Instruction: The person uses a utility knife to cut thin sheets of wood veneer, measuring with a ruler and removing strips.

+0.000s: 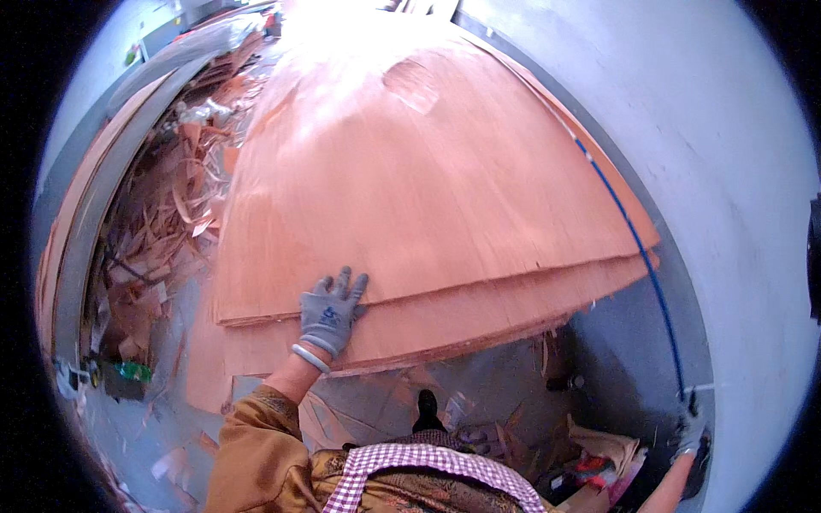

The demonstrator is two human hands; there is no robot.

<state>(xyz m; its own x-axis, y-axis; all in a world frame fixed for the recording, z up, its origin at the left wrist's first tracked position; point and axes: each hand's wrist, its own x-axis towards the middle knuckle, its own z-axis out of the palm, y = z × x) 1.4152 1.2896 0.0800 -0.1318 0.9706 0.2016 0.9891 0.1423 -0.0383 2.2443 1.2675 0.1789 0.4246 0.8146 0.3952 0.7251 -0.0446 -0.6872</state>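
Veneer stack (419,205) | left hand (330,313) — atop | right hand (690,432) — at blue rod (657,283)

This place looks like a wood workshop; the large stack of thin wooden sheets (385,205) shows it; also many torn wood scraps (184,184) beside it.

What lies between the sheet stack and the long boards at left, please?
In the head view, torn wood scraps lie between the sheet stack and the long boards.
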